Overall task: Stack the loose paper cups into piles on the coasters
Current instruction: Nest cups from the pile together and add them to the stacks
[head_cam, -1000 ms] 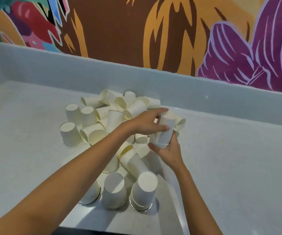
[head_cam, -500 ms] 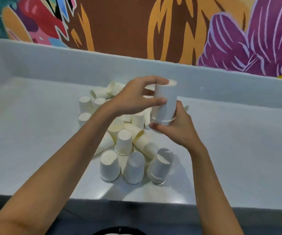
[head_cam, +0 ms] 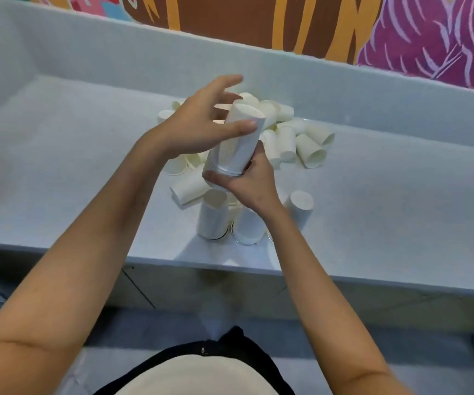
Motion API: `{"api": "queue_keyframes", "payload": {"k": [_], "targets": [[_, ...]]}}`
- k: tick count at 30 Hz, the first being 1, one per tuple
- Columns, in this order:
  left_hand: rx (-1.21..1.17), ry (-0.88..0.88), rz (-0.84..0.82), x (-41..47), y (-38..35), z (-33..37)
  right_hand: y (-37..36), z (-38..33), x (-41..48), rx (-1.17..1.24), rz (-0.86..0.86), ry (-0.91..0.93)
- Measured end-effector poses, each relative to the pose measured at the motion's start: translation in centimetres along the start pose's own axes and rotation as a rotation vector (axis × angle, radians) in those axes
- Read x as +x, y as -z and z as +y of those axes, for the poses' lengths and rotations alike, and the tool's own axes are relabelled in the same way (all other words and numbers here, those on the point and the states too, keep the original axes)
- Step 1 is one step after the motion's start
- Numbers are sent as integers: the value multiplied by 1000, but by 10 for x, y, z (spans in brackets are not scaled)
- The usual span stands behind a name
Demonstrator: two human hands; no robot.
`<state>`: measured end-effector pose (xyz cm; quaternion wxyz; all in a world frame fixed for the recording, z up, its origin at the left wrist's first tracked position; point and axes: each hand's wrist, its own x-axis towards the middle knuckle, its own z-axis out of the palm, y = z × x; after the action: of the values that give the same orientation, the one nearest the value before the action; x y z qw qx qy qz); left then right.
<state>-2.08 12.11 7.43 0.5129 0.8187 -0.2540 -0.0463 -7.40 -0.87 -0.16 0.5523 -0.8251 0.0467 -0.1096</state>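
While we hold the stack (head_cam: 234, 146) upside down and tilted in the air, its rims sit in our right hand (head_cam: 247, 183), which is clamped around the lower end, fingers wrapped behind and thumb across the front. Our left hand (head_cam: 198, 124) is at the upper end: the thumb lies along the side of the top cup, but the other fingers are spread wide and lifted off it, so that hand is mostly apart from the stack rather than gripping it. Half a second ago those fingers were closed over the top cup, pressing it down; now they have let go, which we read as the newest cup being seated and the stack being one cup taller.

Just below the grip, three piles (head_cam: 214, 215) stand upside down near the counter's front edge, with dark rims under their bases that we take for coasters, though these are largely hidden. Beyond the grip, and to its right, many loose cups (head_cam: 311, 151) lie on their sides on the counter (head_cam: 59, 166), and a few more lie under our left wrist. Much of the work remains; the free left hand looks ready to fetch another cup.
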Motion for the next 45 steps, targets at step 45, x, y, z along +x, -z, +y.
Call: {"api": "queue_keyframes", "payload": {"k": [45], "targets": [[332, 131, 123, -109, -85, -205, -67, 70, -53, -58, -45, -49]]}}
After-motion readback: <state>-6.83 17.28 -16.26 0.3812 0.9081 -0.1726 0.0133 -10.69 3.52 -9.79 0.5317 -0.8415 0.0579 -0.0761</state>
